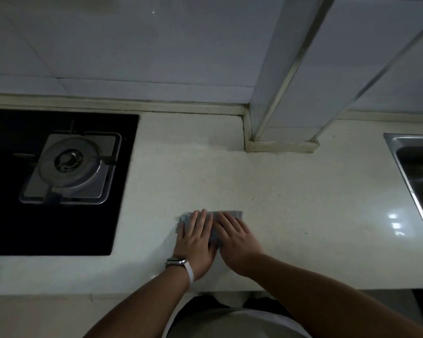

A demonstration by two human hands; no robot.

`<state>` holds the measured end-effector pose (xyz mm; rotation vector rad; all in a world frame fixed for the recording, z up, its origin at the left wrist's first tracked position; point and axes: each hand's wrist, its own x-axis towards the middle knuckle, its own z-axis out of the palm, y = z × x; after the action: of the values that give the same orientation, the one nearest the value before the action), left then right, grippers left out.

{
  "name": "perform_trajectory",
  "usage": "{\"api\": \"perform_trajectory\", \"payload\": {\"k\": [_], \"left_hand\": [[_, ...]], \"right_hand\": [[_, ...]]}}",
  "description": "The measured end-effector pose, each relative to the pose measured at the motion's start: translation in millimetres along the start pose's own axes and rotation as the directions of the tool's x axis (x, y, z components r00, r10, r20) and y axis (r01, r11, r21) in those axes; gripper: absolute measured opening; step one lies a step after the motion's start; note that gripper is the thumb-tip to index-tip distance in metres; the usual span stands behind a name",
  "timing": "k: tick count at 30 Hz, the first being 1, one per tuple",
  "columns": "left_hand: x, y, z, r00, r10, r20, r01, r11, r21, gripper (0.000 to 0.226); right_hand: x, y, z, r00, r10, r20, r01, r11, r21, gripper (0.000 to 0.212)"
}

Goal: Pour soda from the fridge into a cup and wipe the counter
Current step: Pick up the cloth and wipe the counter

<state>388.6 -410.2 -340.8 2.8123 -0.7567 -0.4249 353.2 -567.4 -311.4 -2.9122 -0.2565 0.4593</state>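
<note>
Nearest to me is my white shirt (232,323), low at the bottom edge, with both bare forearms reaching out from it over the front edge of the pale speckled bench (291,186). My left hand (195,242) and my right hand (236,240) lie side by side, palms down, on a grey-blue cloth (233,214). The fingers of both are straight and held close together, pressing flat on the cloth rather than gripping it. The two hands nearly touch, and a strip of cloth shows between them.

The cloth lies spread on the bench, near its front edge and about midway between the hob and the sink. Its far edge and left corner stick out past my fingertips. A watch (177,261) with a white strap sits on my left wrist.

To the left, a black glass gas hob (122,191) is set into the bench, with one steel burner (70,162) on it. At the right edge is a steel sink (401,138), sunk into the bench. Behind the bench stands a white tiled wall (132,57), and a tiled column (291,93) comes forward onto the bench between me and the sink.
</note>
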Motion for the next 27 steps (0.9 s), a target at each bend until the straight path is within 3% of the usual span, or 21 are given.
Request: {"api": "perform_trajectory", "payload": {"k": [13,27], "left_hand": [[-27.1,44.0,15.6,1.0,-0.023,0.014,0.023,0.999,0.025,0.065],[8.5,206.4,49.9,0.998,0.03,0.047,-0.031,0.999,0.011,0.064]], "right_hand": [[-47.6,22.3,12.1,1.0,0.008,-0.012,-0.008,0.999,0.043,0.054],[-138.5,172.9,13.7,0.997,0.025,-0.066,-0.022,0.999,0.042,0.057]]}}
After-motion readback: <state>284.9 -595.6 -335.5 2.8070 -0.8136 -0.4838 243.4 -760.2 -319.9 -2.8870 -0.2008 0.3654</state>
